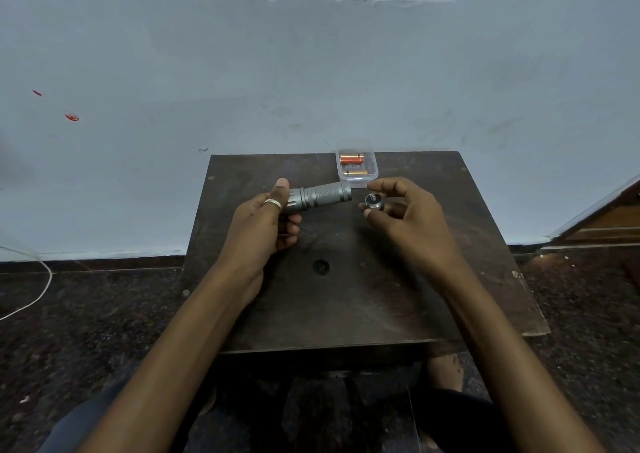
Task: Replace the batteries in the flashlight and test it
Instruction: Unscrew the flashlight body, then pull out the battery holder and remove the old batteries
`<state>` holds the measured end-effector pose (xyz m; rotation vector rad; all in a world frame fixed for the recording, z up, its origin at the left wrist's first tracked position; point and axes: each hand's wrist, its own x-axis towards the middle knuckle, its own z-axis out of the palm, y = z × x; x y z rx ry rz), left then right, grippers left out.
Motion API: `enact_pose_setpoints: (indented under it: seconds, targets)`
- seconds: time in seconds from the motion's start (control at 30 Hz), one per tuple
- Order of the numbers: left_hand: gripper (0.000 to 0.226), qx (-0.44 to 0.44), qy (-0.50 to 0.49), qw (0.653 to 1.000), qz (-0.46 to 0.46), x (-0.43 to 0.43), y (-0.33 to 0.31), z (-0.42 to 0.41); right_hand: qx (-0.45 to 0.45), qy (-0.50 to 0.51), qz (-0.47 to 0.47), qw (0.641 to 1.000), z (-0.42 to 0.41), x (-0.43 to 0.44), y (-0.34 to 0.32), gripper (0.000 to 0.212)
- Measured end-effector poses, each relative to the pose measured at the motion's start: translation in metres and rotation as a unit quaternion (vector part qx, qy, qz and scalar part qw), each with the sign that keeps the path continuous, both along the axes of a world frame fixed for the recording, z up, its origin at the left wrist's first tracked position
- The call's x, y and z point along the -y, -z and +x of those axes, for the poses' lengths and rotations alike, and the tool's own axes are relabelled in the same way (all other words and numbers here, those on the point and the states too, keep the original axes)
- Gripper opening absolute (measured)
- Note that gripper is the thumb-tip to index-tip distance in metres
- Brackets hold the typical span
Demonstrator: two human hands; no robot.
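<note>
- While I watch through the head camera, the left hand holds the flashlight by its fat front end. The fingers curl round it and the thumb lies on top.
- A silver ring sits on that thumb.
- The flashlight lies sideways, just on the near side of the clear box. Its back end points right, toward the other hand, and the cap is off it.
- The right hand pinches the tail cap between the thumb and the first finger. The other fingers curl loosely behind.
- The tail cap is also just on the near side of the clear box, a bit to the right. It is close to the flashlight's back end but not touching it. I see a little spring in the cap.
- The clear box sits on the table, at the far edge by the blue wall.
- Orange batteries lie flat in the clear box. I can make out two. I cannot tell what lies between them.
- A dark round hole in the table is well on the near side of the clear box.
- A white cable lies on the floor, far left of the clear box.
- Red marks are on the wall, up and far left of the clear box.
</note>
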<state>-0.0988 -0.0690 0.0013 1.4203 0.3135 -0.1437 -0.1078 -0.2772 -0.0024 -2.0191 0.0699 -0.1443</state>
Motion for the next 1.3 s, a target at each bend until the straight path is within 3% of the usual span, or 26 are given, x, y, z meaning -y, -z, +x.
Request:
enact_pose_setpoints:
  seconds: [0.1, 0.17, 0.47, 0.63, 0.73, 0.83, 1.03, 1.13, 1.2, 1.3]
  targets:
    - [0.036, -0.003, -0.003, 1.0, -0.005, -0.001, 0.001, 0.001, 0.072, 0.008, -0.18, 0.981, -0.001, -0.001, 0.007, 0.029]
    - [0.036, -0.005, -0.004, 1.0, -0.009, -0.001, 0.001, 0.001, 0.084, 0.007, -0.251, 0.964, -0.001, -0.001, 0.01, 0.025]
    - [0.036, -0.008, -0.003, 1.0, -0.007, -0.003, 0.0, 0.0, 0.03, 0.01, -0.25, 0.968, 0.0, -0.007, 0.01, 0.023]
    - [0.037, -0.008, 0.001, 1.0, -0.006, -0.005, 0.0, 0.0, 0.027, 0.037, -0.247, 0.968, 0.003, -0.009, 0.012, 0.038]
    - [0.036, 0.0, 0.005, 1.0, 0.007, -0.006, 0.001, 0.0, 0.094, 0.103, -0.17, 0.976, 0.003, -0.015, 0.004, 0.026]
    - [0.035, 0.019, 0.015, 1.0, 0.015, -0.005, 0.0, 0.0, 0.106, 0.131, -0.1, 0.981, 0.0, -0.022, -0.004, 0.021]
    - [0.035, 0.053, 0.033, 0.998, 0.031, 0.0, -0.003, -0.002, 0.099, 0.034, -0.013, 0.994, -0.01, -0.035, -0.012, 0.033]
    - [0.035, 0.071, 0.032, 0.996, 0.044, 0.002, -0.003, -0.003, 0.051, 0.001, 0.071, 0.996, -0.01, -0.033, -0.009, 0.021]
    - [0.035, 0.09, 0.026, 0.994, 0.055, 0.004, -0.004, -0.004, -0.008, 0.001, 0.189, 0.982, -0.009, -0.03, -0.01, 0.018]
    - [0.031, 0.141, 0.007, 0.986, 0.084, 0.006, -0.007, -0.006, -0.096, 0.003, 0.381, 0.92, -0.006, -0.031, -0.015, 0.016]
